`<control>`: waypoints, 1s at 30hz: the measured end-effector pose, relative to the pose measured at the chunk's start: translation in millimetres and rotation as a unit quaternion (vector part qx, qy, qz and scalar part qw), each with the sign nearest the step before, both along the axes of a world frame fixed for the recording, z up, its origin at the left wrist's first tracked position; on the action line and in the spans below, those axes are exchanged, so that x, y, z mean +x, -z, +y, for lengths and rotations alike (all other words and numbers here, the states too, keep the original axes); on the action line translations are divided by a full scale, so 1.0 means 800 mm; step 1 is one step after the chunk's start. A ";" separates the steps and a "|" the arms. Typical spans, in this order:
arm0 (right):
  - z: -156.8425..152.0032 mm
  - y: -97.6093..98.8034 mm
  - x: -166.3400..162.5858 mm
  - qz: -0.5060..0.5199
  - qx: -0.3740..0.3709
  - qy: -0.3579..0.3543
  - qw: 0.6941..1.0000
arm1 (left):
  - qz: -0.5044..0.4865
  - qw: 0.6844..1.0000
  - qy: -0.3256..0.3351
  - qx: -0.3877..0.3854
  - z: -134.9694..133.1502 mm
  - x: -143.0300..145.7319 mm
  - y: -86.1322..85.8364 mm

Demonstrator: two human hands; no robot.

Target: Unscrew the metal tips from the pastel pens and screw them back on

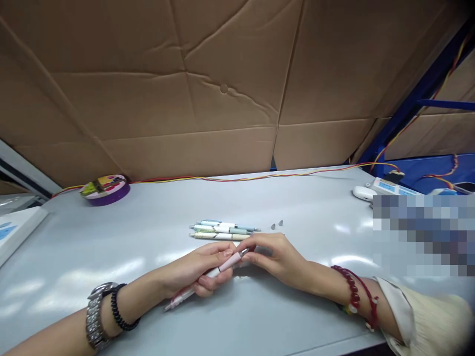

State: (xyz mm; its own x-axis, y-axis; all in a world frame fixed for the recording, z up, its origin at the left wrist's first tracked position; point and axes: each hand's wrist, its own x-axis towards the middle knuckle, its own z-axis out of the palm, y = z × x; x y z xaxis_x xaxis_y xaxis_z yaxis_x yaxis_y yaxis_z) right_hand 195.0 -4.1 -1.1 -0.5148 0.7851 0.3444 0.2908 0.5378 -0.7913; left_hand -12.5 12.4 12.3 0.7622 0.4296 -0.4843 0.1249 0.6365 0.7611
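My left hand (pixel 200 272) is wrapped round a pink and white pen (pixel 218 269), which lies slanted low over the grey table (pixel 148 237). At the pen's front end, my right hand (pixel 272 257) pinches the tip with closed fingers. Just beyond both hands lie three pens (pixel 222 230) side by side, pale blue, green and yellow. Two small grey cone-shaped pen tips (pixel 276 225) stand on the table to the right of those pens. A metal watch and a black coil band are on my left wrist, red bead bracelets on the right.
A round purple tin (pixel 106 190) sits at the back left. A white tray edge (pixel 18 230) is at the far left. White devices (pixel 378 189) and red-yellow wires (pixel 260 175) lie at the back right, along the cardboard wall (pixel 222 89).
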 end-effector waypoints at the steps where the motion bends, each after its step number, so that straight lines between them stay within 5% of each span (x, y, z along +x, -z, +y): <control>1: 0.001 0.001 0.000 -0.006 -0.002 0.001 1.000 | 0.003 1.000 -0.001 -0.004 0.000 0.000 0.000; 14: 0.003 0.009 -0.001 0.025 0.170 -0.033 0.985 | 0.005 0.999 0.028 0.019 -0.003 0.000 -0.001; 22: 0.002 0.006 0.004 0.000 0.199 -0.025 0.980 | 0.002 0.997 0.036 0.067 -0.009 0.000 -0.006; 30: 0.001 0.002 -0.002 0.064 0.174 -0.055 0.981 | 0.014 0.999 0.025 -0.019 -0.009 0.004 -0.003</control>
State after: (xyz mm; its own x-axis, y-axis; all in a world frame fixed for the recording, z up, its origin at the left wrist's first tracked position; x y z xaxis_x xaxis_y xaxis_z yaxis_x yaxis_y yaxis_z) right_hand 193.3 -3.2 -2.5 -0.5247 0.5503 0.6495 0.1254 0.8046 -0.5804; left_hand -9.3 5.1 14.5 0.7683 0.3716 -0.5211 0.1790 0.6570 0.7324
